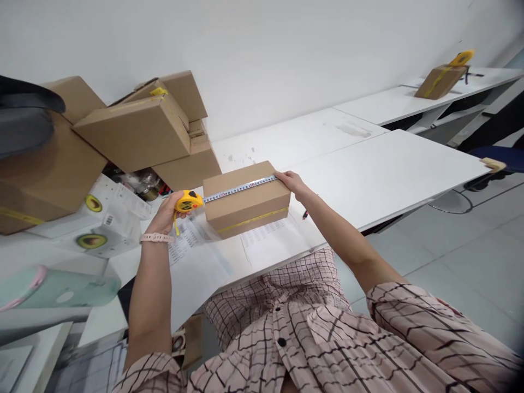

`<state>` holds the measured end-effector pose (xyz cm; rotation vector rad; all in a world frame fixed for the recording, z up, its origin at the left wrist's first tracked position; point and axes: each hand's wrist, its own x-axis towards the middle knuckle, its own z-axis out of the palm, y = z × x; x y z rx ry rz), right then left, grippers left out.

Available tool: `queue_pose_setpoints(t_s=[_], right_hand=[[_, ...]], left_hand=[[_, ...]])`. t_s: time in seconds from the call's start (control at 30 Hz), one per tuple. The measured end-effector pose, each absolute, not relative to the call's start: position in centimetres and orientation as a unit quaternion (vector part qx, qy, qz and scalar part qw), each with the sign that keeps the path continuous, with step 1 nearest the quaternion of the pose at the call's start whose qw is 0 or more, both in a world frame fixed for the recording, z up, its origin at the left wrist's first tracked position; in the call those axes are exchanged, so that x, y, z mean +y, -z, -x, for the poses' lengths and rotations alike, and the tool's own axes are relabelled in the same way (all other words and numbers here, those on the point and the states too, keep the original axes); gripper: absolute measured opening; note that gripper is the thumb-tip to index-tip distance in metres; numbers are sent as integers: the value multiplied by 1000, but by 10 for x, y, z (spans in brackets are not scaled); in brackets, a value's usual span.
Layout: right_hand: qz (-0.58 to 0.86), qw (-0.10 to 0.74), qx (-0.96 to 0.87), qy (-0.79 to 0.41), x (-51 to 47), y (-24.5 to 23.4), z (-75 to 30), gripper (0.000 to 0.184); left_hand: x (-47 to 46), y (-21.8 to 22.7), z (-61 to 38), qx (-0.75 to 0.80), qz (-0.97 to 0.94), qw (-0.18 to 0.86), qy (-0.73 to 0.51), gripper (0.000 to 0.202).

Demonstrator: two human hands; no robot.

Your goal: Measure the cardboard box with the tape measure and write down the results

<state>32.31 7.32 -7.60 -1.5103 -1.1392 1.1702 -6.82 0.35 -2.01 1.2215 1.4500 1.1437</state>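
A closed cardboard box (254,204) with a yellow strip along its front side sits on the white table in front of me. My left hand (164,214) is wrapped round a yellow tape measure (189,201), just off the box's left edge. From its case the metal blade (241,188) runs out across the top of the box. At the far right edge, my right hand (292,183) pinches the blade's end against the cardboard. Printed sheets (192,273) lie under and in front of the box.
Cardboard boxes (135,131) are stacked at the left, above white cartons with avocado pictures (106,218). A green translucent container (61,286) is at lower left. A small dark object (305,215) lies right of the box. Another box (440,83) with a yellow tape measure (462,58) stands far right.
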Motion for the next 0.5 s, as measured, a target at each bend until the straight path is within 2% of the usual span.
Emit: queue_pose_setpoints(t_s=[0.3,0.5], right_hand=[[603,446,-473,-462,77,84,-325,42],[622,460,-512,-373,77,79,-323,42]], left_hand=[[5,17,60,598,-472,460,-456,41],[0,10,60,611,-485,425,-459,44]])
